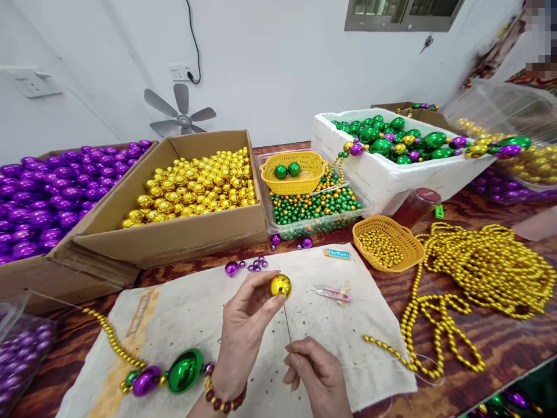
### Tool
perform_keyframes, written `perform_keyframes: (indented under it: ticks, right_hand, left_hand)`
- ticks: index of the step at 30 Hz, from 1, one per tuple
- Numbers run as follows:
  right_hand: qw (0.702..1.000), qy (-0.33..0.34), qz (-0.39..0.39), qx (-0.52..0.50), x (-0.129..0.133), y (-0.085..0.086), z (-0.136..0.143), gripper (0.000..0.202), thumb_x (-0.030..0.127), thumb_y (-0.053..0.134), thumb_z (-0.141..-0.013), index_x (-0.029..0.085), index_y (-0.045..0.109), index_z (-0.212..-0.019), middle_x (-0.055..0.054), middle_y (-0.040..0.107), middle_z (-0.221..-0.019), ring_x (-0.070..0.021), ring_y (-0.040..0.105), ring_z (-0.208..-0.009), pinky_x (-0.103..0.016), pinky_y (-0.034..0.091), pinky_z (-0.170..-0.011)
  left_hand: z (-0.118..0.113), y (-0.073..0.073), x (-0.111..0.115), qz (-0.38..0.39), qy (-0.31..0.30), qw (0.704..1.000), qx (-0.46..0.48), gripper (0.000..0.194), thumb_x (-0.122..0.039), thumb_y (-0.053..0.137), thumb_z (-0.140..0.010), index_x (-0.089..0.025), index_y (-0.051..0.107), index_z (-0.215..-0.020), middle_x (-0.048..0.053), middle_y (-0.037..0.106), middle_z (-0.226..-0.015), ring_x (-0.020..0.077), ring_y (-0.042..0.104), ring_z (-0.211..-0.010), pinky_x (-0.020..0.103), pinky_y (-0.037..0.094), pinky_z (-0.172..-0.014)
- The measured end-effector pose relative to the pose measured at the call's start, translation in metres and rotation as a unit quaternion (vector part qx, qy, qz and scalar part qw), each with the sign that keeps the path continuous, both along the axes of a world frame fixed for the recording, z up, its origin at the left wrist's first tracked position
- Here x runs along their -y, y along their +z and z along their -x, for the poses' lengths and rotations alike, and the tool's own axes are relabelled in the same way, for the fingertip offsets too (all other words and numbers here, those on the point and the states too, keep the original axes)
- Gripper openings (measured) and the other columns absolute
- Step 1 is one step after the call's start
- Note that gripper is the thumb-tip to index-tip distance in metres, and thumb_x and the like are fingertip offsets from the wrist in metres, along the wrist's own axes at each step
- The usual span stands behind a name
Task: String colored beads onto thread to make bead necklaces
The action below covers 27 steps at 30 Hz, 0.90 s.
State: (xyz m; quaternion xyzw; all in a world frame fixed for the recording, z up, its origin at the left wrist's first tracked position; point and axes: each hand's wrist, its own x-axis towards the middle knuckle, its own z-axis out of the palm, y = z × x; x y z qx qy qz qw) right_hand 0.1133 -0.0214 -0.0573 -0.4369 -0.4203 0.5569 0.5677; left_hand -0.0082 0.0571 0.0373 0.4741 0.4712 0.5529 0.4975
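My left hand (pixel 250 319) pinches a shiny gold bead (pixel 280 285) between thumb and fingertips above the white cloth (pixel 191 302). Just below and to the right, my right hand (pixel 317 371) is closed on a long thin needle (pixel 288 325), whose upper end reaches the underside of the bead; whether it has entered the bead I cannot tell. Left of my left wrist lies a strung piece with a large green bead (pixel 185 371), a purple bead (pixel 147 381) and a run of small gold beads (pixel 108 334). Pink-handled thread snips (pixel 333 294) rest on the cloth.
Behind the cloth stand boxes of purple beads (pixel 47 197) and gold beads (pixel 204 186), a tub of small green beads (pixel 313 209) under a yellow basket (pixel 292 184), and a white foam box (pixel 378 174). Rightward are a small basket (pixel 411 247) and piled gold bead strands (pixel 491 267).
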Motion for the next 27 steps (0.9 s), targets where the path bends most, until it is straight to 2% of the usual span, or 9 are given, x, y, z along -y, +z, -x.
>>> perform_keyframes:
  ticks: [10, 13, 18, 21, 27]
  right_hand:
    - [0.998, 0.007, -0.051, 0.019, -0.006, -0.004, 0.002, 0.018, 0.028, 0.057, -0.091, 0.016, 0.071, -0.086, -0.004, 0.064, -0.071, -0.0109, 0.062, -0.047, -0.018, 0.045, -0.042]
    - [0.997, 0.004, -0.071, 0.038, -0.005, -0.003, 0.003, 0.018, 0.026, 0.058, -0.09, 0.016, 0.072, -0.086, -0.004, 0.063, -0.069, -0.0105, 0.062, -0.045, -0.018, 0.045, -0.042]
    - [0.998, -0.006, -0.052, 0.031, -0.006, 0.001, 0.005, 0.018, 0.027, 0.057, -0.09, 0.016, 0.071, -0.085, -0.003, 0.062, -0.068, -0.0103, 0.061, -0.045, -0.018, 0.045, -0.042]
    - [0.998, -0.013, -0.053, 0.028, -0.008, 0.003, 0.005, 0.02, 0.029, 0.056, -0.091, 0.016, 0.07, -0.085, -0.004, 0.062, -0.07, -0.0109, 0.061, -0.046, -0.019, 0.045, -0.042]
    - [0.996, -0.006, -0.072, 0.058, -0.01, 0.013, 0.003, 0.02, 0.027, 0.053, -0.092, 0.016, 0.07, -0.087, -0.004, 0.061, -0.071, -0.0106, 0.059, -0.046, -0.021, 0.045, -0.044]
  left_hand:
    - [-0.002, 0.011, 0.006, -0.065, 0.001, 0.996, -0.054, 0.029, -0.021, 0.071, -0.078, -0.026, 0.068, -0.106, 0.005, 0.062, -0.106, 0.0181, 0.059, -0.096, 0.025, 0.05, -0.082]
    - [-0.001, 0.008, 0.004, -0.049, -0.003, 0.998, -0.05, 0.029, -0.021, 0.07, -0.079, -0.027, 0.067, -0.108, 0.004, 0.062, -0.105, 0.0176, 0.059, -0.096, 0.025, 0.05, -0.084]
    - [0.002, 0.002, 0.004, -0.042, 0.014, 0.998, -0.043, 0.031, -0.022, 0.072, -0.078, -0.026, 0.066, -0.108, 0.004, 0.062, -0.108, 0.0178, 0.059, -0.096, 0.026, 0.05, -0.084]
    - [0.002, 0.005, 0.003, -0.032, 0.025, 0.999, -0.03, 0.031, -0.023, 0.073, -0.076, -0.025, 0.066, -0.106, 0.004, 0.064, -0.104, 0.0181, 0.061, -0.094, 0.026, 0.052, -0.081]
    - [0.001, 0.012, -0.005, 0.014, 0.024, 0.998, 0.054, 0.031, -0.023, 0.073, -0.076, -0.024, 0.062, -0.105, 0.003, 0.066, -0.098, 0.0177, 0.064, -0.088, 0.029, 0.054, -0.079]
